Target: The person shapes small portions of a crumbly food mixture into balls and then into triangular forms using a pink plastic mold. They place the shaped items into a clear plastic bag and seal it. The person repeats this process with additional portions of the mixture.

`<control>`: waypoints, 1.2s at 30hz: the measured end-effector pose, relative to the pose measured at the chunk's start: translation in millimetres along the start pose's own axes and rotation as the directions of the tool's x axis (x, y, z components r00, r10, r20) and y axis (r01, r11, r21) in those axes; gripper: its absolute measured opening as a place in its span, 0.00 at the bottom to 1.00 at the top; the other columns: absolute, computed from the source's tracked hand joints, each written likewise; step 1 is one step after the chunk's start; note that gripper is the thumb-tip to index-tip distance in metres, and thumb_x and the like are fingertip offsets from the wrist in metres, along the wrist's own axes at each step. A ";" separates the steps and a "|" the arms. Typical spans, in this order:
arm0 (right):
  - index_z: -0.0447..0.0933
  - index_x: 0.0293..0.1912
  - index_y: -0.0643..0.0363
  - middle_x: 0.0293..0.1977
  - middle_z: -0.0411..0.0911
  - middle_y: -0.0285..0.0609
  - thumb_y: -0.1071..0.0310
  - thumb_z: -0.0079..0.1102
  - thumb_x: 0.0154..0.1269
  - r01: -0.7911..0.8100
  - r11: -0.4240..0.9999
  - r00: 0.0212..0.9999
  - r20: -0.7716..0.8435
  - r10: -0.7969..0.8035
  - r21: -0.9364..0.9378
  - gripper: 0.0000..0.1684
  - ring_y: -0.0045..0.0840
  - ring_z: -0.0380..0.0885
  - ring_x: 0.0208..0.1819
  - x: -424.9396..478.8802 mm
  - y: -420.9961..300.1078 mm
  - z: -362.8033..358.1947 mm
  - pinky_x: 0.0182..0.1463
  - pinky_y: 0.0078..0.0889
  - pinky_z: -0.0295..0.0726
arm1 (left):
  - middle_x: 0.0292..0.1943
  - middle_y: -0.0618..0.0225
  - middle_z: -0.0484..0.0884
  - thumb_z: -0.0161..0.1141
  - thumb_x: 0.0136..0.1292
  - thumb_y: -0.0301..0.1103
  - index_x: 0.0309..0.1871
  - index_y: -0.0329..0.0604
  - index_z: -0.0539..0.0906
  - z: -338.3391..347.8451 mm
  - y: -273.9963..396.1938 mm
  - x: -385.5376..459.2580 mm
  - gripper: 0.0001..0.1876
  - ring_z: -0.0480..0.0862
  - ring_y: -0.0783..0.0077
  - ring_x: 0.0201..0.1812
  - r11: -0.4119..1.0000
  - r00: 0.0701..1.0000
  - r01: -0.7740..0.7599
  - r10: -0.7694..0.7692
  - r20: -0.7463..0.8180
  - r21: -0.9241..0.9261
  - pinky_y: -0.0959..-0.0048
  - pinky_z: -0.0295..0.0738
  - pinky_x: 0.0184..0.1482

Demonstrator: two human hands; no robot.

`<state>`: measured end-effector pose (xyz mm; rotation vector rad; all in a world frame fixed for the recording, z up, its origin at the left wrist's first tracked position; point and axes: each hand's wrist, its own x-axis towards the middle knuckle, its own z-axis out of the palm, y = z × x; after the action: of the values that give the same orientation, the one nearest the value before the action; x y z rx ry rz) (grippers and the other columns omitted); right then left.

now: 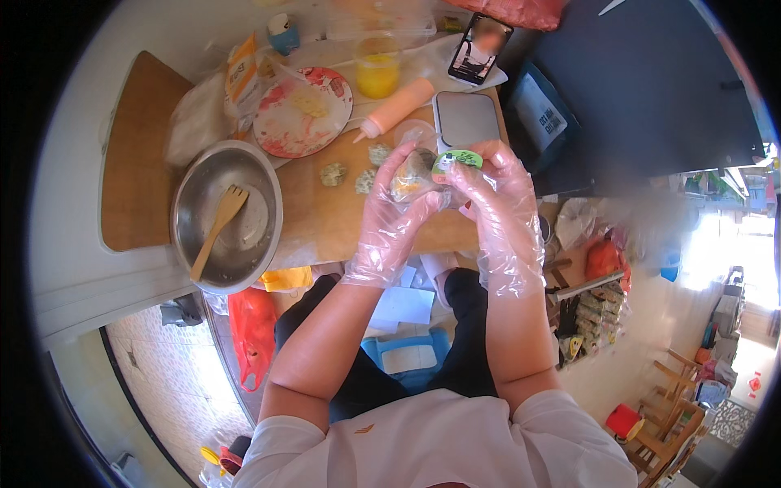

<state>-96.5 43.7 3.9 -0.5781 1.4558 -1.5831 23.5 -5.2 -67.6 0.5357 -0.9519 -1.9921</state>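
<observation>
Both hands wear clear plastic gloves and are raised over the wooden table [317, 226]. My left hand [390, 226] holds a ball of food in clear plastic wrap [410, 180], dark on top with orange and white parts. In my right hand [503, 201] is a green printed sticker [460, 160], pinched by the fingers against or just beside the wrapped ball; I cannot tell whether it touches. Beyond my left hand sit several small speckled balls of food, one [333, 174] apart from the others [366, 181].
To the left stands a steel bowl [183, 201] with a wooden fork [223, 226]. Farther back are a red-patterned plate [268, 134], an orange squeeze bottle [399, 107], a tub of yellow liquid [377, 73], a kitchen scale [467, 119] and a propped phone [476, 58].
</observation>
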 end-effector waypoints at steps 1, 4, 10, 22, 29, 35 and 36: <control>0.76 0.43 0.55 0.41 0.84 0.38 0.71 0.69 0.65 0.020 0.999 1.000 0.011 -0.020 0.035 0.10 0.20 0.85 0.44 1.4 3.1 -1.9 0.44 0.22 0.79 | 0.66 0.61 0.71 0.67 0.63 0.21 0.75 0.40 0.63 0.9 0.2 0.2 0.38 0.73 0.69 0.66 1.000 1.000 -0.005 0.005 0.006 0.014 0.68 0.69 0.69; 0.76 0.42 0.57 0.40 0.84 0.40 0.74 0.69 0.64 0.068 0.997 0.998 0.011 -0.069 0.045 0.10 0.19 0.85 0.42 -0.1 3.2 -1.6 0.42 0.19 0.81 | 0.67 0.61 0.71 0.70 0.61 0.23 0.75 0.40 0.64 1.9 1.7 0.0 0.39 0.72 0.68 0.67 0.998 0.999 -0.017 0.015 0.032 0.055 0.67 0.69 0.69; 0.75 0.42 0.63 0.38 0.80 0.41 0.78 0.68 0.64 0.160 0.986 0.987 0.004 -0.160 0.042 0.10 0.22 0.85 0.40 -0.4 6.4 -0.9 0.44 0.23 0.84 | 0.68 0.60 0.70 0.74 0.59 0.28 0.75 0.42 0.64 5.1 5.8 0.1 0.42 0.71 0.67 0.68 0.991 0.997 -0.016 0.006 0.076 0.136 0.65 0.68 0.71; 0.76 0.44 0.63 0.42 0.80 0.40 0.81 0.72 0.57 0.390 0.782 0.902 0.029 -0.431 -0.486 0.16 0.23 0.81 0.44 -0.6 17.9 -0.9 0.50 0.26 0.83 | 0.74 0.59 0.64 0.66 0.62 0.36 0.79 0.41 0.59 2.0 4.1 7.5 0.43 0.67 0.64 0.73 0.998 0.994 0.037 -0.042 0.104 0.057 0.66 0.59 0.74; 0.72 0.55 0.62 0.55 0.71 0.44 0.79 0.75 0.54 0.457 0.687 0.857 0.073 -0.510 -0.566 0.30 0.27 0.75 0.55 2.2 20.7 -6.2 0.61 0.32 0.78 | 0.76 0.60 0.63 0.55 0.59 0.24 0.80 0.41 0.58 11.5 23.0 6.5 0.41 0.67 0.65 0.73 0.993 0.987 0.122 -0.122 0.103 0.001 0.69 0.57 0.75; 0.70 0.58 0.64 0.56 0.70 0.46 0.74 0.72 0.60 0.342 0.822 0.919 -0.021 -0.394 -0.455 0.29 0.26 0.74 0.56 14.7 26.3 -19.0 0.53 0.28 0.82 | 0.76 0.63 0.65 0.50 0.57 0.16 0.79 0.41 0.60 15.8 21.2 4.1 0.41 0.68 0.64 0.74 0.984 0.982 0.094 -0.117 0.146 0.154 0.67 0.64 0.73; 0.70 0.58 0.64 0.56 0.70 0.46 0.73 0.72 0.61 0.315 0.839 0.931 -0.029 -0.365 -0.443 0.28 0.26 0.74 0.56 15.9 25.7 -19.3 0.51 0.27 0.83 | 0.75 0.63 0.65 0.49 0.57 0.16 0.79 0.41 0.60 17.8 21.5 3.0 0.41 0.68 0.63 0.74 0.985 0.982 0.100 -0.121 0.145 0.143 0.67 0.66 0.72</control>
<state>-112.7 42.9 -28.0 -1.0722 1.8919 -1.5795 20.9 -7.8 -39.8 0.5255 -1.1810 -2.1020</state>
